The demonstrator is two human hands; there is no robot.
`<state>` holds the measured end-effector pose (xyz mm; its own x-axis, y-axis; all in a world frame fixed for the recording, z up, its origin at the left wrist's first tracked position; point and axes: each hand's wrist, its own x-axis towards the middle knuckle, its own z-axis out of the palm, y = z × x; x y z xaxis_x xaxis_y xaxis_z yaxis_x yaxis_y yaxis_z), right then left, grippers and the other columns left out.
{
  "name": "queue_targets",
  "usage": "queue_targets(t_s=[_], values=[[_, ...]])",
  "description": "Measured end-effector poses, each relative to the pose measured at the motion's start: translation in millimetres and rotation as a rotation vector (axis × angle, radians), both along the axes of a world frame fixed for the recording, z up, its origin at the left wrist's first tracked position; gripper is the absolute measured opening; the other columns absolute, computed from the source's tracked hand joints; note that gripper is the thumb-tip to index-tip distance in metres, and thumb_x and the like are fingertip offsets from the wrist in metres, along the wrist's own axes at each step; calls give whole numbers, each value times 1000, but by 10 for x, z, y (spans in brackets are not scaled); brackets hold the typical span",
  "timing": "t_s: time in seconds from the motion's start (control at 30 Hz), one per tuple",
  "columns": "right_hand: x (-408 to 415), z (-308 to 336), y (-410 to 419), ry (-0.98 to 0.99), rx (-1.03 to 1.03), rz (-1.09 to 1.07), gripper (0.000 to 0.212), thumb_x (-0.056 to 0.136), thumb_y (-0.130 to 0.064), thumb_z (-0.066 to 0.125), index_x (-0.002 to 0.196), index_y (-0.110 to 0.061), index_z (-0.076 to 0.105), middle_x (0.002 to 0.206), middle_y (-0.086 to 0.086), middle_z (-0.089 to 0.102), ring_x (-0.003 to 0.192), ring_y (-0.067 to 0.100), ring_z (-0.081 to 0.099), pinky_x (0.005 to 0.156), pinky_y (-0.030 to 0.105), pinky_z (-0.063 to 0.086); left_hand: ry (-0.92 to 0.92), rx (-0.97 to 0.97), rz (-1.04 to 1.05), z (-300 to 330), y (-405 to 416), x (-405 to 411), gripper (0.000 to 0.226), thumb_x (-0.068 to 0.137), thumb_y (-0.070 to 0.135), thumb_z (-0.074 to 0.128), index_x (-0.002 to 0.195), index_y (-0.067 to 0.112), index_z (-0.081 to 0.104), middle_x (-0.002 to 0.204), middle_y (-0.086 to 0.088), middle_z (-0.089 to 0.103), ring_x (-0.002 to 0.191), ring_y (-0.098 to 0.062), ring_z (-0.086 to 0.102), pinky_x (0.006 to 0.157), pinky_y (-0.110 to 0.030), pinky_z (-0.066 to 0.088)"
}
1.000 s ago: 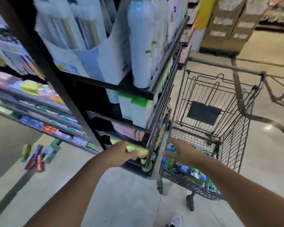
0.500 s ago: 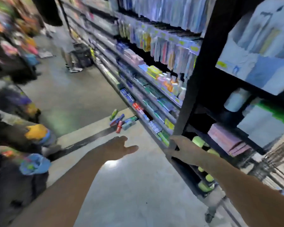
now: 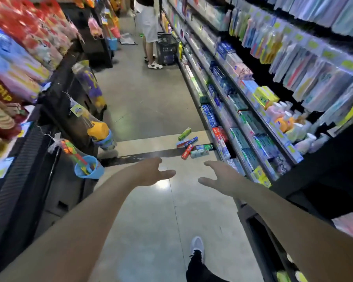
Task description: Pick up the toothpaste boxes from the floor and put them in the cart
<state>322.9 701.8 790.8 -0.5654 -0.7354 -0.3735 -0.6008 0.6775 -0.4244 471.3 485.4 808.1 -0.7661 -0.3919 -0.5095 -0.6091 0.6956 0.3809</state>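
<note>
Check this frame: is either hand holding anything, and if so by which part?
Nothing is held. The left hand and right hand are both open and empty, stretched forward above the floor; the toothpaste boxes lie ahead of them, untouched.

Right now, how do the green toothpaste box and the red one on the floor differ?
The green toothpaste box lies farthest up the aisle on the pale strip of floor, apart from the pile. The red toothpaste box lies nearer, across the dark strip, touching neighbouring boxes. Both lie flat, angled alike, beyond the open left hand and right hand.
</note>
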Motion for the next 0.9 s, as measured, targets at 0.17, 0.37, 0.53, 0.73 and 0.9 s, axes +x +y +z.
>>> queue_targets(t_s=[0.17,0.37,0.53,0.73,0.9], values=[[-681,18,-400,-23,-30,39,69,91,-57,57,148,-26,36,149,1,42,137,20,38,110,37,34,-3,3,45,85,-371,-515,75,81,77,50,143,36,42,139,11,49,128,-18,49,104,-34,41],[-1490,1,-897,-7,-13,70,72,85,-66,56,144,-29,41,142,-3,50,134,23,43,109,44,36,-46,-42,107,139,-776,-1214,69,86,71,51,131,18,49,128,-5,56,110,-26,57,95,-43,50],[-1938,-53,-1355,-36,18,74,66,77,-72,53,129,-32,51,126,-4,57,120,22,51,98,44,45,-58,-11,136,63,-1135,-1584,75,88,68,52,140,16,43,137,-6,52,118,-25,54,100,-42,48],[-2381,-279,-2143,-61,44,64,64,78,-72,53,130,-34,49,128,-4,53,120,23,50,98,49,45,-75,42,142,-134,-1928,-2022,83,89,67,51,152,17,31,153,-9,38,133,-28,46,102,-34,40],[-2744,-446,-3004,-71,54,22,80,76,-72,54,142,-28,44,135,-1,53,130,24,45,100,43,42,-60,62,90,-326,-2870,-2483,88,86,68,54,151,14,33,154,-8,37,138,-25,41,109,-35,37]])
